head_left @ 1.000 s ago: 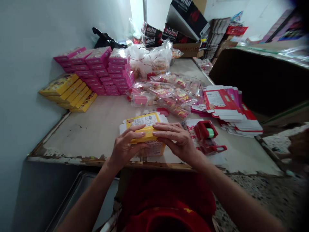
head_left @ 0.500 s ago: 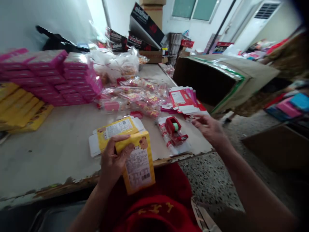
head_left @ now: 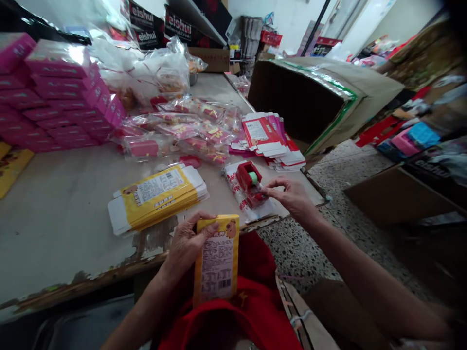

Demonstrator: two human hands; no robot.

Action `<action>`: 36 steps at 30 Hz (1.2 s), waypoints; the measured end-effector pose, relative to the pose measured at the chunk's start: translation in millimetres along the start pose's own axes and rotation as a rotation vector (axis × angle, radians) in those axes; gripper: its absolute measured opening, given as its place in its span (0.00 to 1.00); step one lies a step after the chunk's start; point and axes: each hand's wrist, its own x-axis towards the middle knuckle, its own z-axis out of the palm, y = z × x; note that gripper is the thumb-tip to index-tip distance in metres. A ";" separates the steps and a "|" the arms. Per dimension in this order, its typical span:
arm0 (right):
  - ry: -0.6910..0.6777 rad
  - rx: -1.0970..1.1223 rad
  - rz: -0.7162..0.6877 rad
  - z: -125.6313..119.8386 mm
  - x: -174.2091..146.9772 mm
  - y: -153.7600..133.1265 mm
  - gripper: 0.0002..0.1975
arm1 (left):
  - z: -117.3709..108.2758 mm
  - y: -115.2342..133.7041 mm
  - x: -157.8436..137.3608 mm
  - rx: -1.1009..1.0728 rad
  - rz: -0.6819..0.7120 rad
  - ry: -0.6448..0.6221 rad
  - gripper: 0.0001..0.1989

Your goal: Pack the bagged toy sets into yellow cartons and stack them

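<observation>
Both hands were busy: the left hand gripped a yellow box upright over the lap, just off the worktop edge, while the right hand pinched at the red tape dispenser.

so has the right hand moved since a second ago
Yes. The right hand has left the yellow box, which only the left hand now holds, and gone rightward to the red tape dispenser on the table.
</observation>
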 end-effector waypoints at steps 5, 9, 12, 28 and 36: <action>0.105 0.194 0.131 6.7 -41.7 10.0 0.17 | 0.1 -1.5 10.7 -0.008 -0.029 -0.114 0.16; 0.008 0.392 0.288 19.3 -47.5 30.3 0.20 | 5.3 -4.1 14.7 0.048 -0.033 -0.109 0.18; 0.056 0.285 0.210 22.1 -40.1 45.9 0.18 | 13.5 -1.8 13.5 0.076 -0.017 -0.097 0.19; -0.927 -0.792 -0.574 18.5 -3.6 -108.3 0.10 | 53.8 19.9 12.3 -0.112 -0.011 -0.173 0.29; -0.860 -0.397 -0.318 35.9 -2.7 -76.8 0.11 | 39.4 9.4 -10.0 -0.358 -0.118 -0.259 0.27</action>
